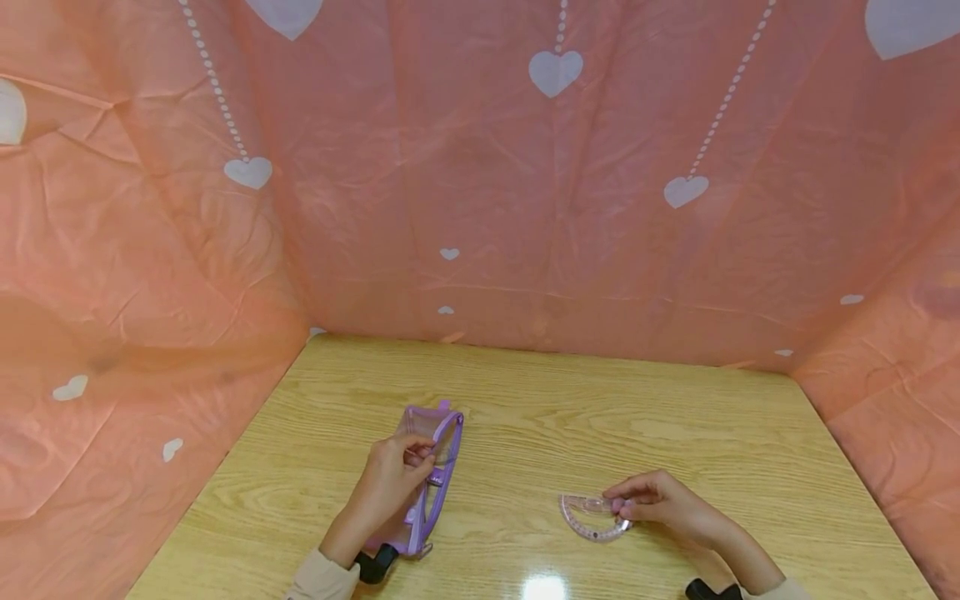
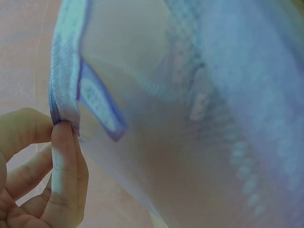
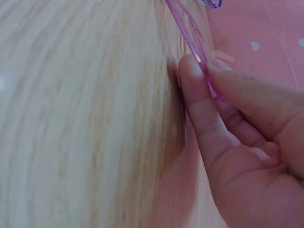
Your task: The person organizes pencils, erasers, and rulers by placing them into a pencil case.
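On the left part of the table lies a see-through purple mesh pencil case with its zipped mouth spread apart. My left hand pinches the zip edge of that case, and in the left wrist view the fingertips grip the zipper band beside a small purple tag. Further right, my right hand pinches a clear, pinkish half-round protractor by one end. Thumb and finger hold its thin edge in the right wrist view. What lies inside the case is too blurred to tell.
The wood-grain table stretches around both hands. A pink cloth with white hearts hangs behind it and at both sides. A bright light reflection shows on the table near the front.
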Motion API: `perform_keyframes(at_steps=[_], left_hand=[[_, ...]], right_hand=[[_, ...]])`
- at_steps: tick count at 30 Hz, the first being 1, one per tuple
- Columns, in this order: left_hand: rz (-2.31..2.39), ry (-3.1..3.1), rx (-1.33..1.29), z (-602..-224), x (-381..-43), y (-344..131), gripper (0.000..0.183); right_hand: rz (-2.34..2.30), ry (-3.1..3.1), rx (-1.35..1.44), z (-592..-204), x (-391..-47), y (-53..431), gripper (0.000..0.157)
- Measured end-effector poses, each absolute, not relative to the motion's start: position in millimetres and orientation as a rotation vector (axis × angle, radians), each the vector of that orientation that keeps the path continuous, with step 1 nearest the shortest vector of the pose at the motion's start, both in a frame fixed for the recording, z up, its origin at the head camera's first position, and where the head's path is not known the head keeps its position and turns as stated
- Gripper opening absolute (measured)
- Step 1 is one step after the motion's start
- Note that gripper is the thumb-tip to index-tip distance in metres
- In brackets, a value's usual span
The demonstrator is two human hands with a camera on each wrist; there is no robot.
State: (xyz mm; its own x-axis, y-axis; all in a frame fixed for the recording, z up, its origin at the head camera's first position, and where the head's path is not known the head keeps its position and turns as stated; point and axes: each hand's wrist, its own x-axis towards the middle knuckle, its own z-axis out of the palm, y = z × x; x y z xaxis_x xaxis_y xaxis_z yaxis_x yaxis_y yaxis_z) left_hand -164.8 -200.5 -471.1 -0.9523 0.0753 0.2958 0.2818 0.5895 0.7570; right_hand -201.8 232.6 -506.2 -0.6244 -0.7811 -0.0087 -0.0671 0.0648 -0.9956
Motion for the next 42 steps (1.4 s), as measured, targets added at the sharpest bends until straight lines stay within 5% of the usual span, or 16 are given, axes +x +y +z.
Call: perform_keyframes(at_steps=[42], left_hand=[[-1.272, -2.548, -0.326, -468.9, -163.6, -200.9, 0.017]], right_hand=[[-1.635, 1.811, -0.829, -505.8, -204.4, 223.6, 0.033]])
